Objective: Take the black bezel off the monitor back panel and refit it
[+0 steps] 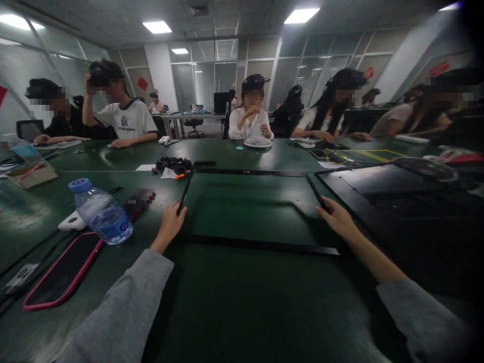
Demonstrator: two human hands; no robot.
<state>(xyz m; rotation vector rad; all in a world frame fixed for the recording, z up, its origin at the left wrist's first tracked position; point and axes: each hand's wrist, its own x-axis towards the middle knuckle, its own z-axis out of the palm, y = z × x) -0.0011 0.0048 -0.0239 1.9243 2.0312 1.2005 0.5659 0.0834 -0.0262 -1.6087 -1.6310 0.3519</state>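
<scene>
Black frame (pixel 264 173), right of bottle (pixel 104 214) | likely light, flexible | left hand (pixel 172 220), right hand (pixel 336 217) curled round side bars (pixel 186 189): best hold.

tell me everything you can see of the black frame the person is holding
The frame is slim, black and open in the middle, perhaps plastic or metal. Its far bar runs crosswise, with a small pale mark midway; two side bars come toward the person, spreading slightly. The left grip holds the left bar, the right grip the right bar. A dark strip crosses the green table nearer in; whether it joins them is unclear.
</scene>
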